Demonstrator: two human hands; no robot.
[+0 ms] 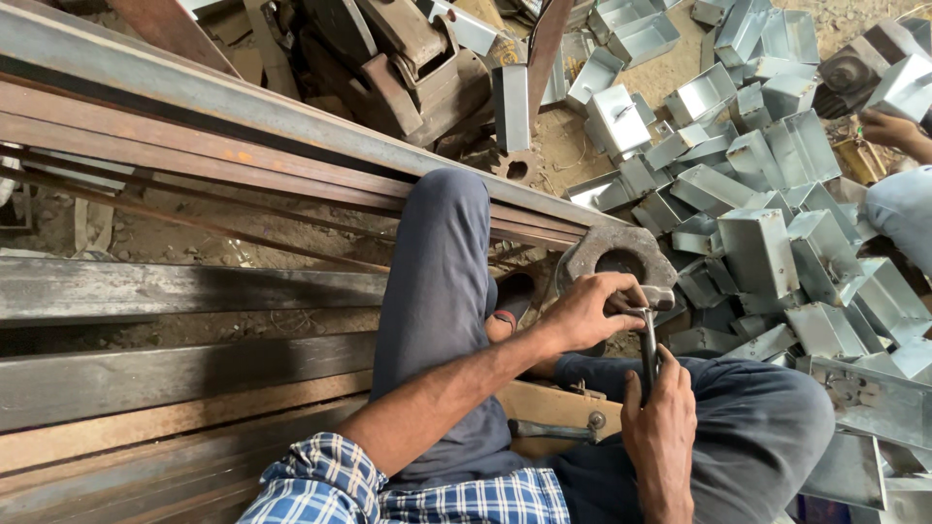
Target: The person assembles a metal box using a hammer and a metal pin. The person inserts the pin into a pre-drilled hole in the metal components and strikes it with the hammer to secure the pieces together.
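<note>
two hands on one thin metal strip

checked shirt sleeve (320, 485) is sitting closest to the camera, at the bottom edge of the view. the person is sitting on the ground with knees bent, in dark trousers (437, 291).

the right hand (662, 427) is wrapping its fingers tight around the low end of a thin metal strip (648, 349). the left hand (592, 312) is curling over the top end of the strip, fingers closed on it, just in front of a heavy round metal ring (621, 254) that is lying on the ground.

the strip is looking stiff, hard and narrow, maybe with sharp edges, so it is best held by its two ends, as the hands are doing now. it is likely light.

a hammer (553, 429) is lying on a wooden block (544, 406) under the right arm.

a big pile of shiny metal boxes (757, 243) is sitting toward the right edge of the ground. long rusty steel bars (194, 155) are lying along the left side. another person's hand (888, 126) is showing near the top right corner.
</note>
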